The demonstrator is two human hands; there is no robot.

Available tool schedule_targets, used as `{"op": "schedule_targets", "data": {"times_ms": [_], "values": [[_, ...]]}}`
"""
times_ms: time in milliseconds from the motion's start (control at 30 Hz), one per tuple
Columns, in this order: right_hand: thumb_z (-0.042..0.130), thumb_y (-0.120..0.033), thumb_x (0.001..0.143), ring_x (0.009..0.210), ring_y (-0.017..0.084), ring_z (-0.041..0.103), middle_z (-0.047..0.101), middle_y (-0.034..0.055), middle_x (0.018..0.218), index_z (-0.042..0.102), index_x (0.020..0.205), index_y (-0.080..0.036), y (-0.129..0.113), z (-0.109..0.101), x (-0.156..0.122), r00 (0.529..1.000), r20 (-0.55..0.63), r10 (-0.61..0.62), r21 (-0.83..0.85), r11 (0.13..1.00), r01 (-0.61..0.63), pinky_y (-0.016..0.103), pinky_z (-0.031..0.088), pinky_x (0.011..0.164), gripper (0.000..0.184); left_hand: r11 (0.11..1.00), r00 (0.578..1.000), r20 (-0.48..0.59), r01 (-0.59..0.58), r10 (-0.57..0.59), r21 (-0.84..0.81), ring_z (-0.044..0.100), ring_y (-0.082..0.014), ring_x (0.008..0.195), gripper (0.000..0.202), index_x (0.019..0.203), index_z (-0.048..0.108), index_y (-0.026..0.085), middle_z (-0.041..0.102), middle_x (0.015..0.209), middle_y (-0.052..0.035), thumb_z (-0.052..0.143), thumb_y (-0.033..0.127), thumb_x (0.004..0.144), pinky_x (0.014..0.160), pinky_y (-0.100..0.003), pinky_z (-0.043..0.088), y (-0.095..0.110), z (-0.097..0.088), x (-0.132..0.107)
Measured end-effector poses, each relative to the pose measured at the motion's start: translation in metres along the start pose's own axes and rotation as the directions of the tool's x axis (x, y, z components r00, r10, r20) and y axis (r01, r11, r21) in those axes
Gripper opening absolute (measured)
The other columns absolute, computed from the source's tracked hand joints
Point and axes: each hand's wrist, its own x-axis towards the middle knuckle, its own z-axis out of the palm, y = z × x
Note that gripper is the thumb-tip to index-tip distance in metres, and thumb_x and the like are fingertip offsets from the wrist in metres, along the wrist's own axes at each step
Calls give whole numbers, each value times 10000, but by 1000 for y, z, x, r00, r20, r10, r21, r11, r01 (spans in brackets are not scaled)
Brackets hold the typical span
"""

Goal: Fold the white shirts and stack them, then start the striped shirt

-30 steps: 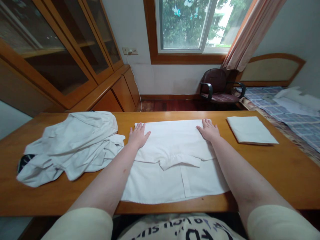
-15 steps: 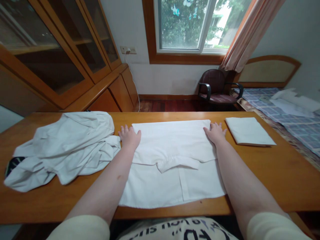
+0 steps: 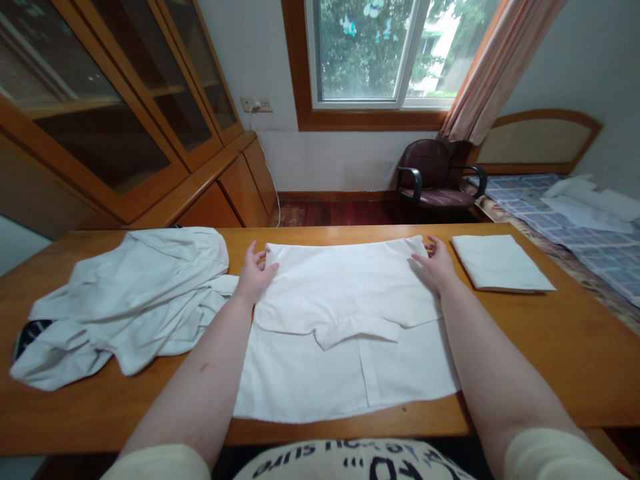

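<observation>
Though half-curled, each grip point(image 3: 254, 275) point(image 3: 438, 265) on garment point(image 3: 345, 287)

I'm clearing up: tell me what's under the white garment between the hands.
The wooden table shows around the white garment; anything directly beneath it is covered and cannot be seen.

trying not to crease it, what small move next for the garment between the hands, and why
Probably lift the garment by its far edge and bring that edge nearer: the left hand and right hand are at its far corners, thumbs on top, and its near part lies spread out.
</observation>
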Motion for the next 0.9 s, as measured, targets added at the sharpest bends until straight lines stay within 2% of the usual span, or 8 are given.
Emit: {"op": "schedule_targets", "data": {"times_ms": [67,133,233,333,400,500,667,900], "values": [[728,-375,663,1050,281,614,603,177,1224,397,1372,-95,-2,-7,0,993,42,109,58,992,-111,393,482,916,831,989,991,87,107,-99,-100,636,-225,1071,817,1446,248,189,543,1334,-160,656,244,740,900,-379,523,3,-10,0],[715,-417,688,991,295,646,651,170,1149,503,1290,-96,-4,-18,-1,968,154,197,97,972,-213,404,502,887,714,972,949,257,215,-185,-95,658,-259,1019,724,1341,433,142,630,1219,-164,720,293,694,902,-424,523,8,-22,-2],[660,-469,743,901,311,680,700,165,1034,617,1114,-110,-4,-34,-3,887,379,264,147,929,-339,423,545,801,518,971,875,437,237,-209,-11,656,-283,1019,670,1188,578,148,673,1152,-138,807,341,589,923,-444,514,16,-32,-9],[652,-414,761,859,324,695,718,168,980,621,1087,-120,-5,-44,-7,791,548,272,176,887,-427,443,564,755,440,988,882,451,156,-137,-5,620,-285,1095,781,1231,558,188,640,1225,-121,833,379,526,947,-423,504,22,-34,-15],[651,-331,757,865,318,699,715,163,1016,603,1132,-133,-8,-48,-10,760,605,238,222,866,-448,446,566,769,427,988,872,474,153,-121,-31,594,-298,1136,881,1324,483,215,622,1254,-120,815,408,531,950,-421,501,24,-34,-18],[622,-258,753,879,304,701,706,144,1068,569,1205,-156,-16,-51,-16,709,669,222,250,832,-496,454,565,795,466,975,826,541,216,-160,-42,552,-319,1190,957,1398,398,263,620,1258,-106,798,411,541,961,-428,487,25,-36,-21],[717,-221,667,905,328,692,726,128,1017,651,1075,-169,-27,-57,-27,528,782,332,118,753,-647,460,564,829,417,957,735,651,287,-191,-43,516,-343,1224,1021,1427,338,277,571,1324,-115,826,324,531,1000,-454,451,25,-39,-22],[766,-212,598,853,339,700,748,98,897,690,818,-217,-25,-49,-23,599,671,436,56,777,-627,429,586,752,232,955,803,582,259,-130,-144,565,-343,1166,973,1378,402,206,609,1270,-139,843,280,514,972,-472,476,22,-27,-15]]}}
